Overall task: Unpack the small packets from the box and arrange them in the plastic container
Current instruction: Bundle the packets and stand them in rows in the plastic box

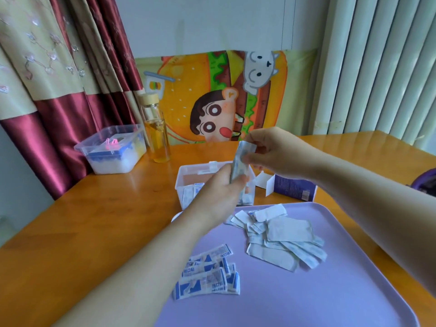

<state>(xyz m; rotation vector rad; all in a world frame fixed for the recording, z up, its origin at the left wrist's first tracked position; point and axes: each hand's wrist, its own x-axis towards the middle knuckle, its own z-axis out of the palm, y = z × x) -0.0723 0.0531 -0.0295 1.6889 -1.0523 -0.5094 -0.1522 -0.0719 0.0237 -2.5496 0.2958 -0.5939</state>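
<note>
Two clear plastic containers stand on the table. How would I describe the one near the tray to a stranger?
Find the lilac tray on the wooden table. Just beyond its far edge, behind the left hand, stands the small clear container. Unlike the lidded container beside the curtain, it is open, with packets inside.

Wooden table [94,220], maroon curtain [70,90], white wall [200,22]

Bright soft daylight; table [106,208] glare; slight overall blur; wide-angle edge distortion.

Open tabletop [94,220] lies left of the plastic container [182,185], bottle [158,138] behind it, box [292,187] just right
</note>
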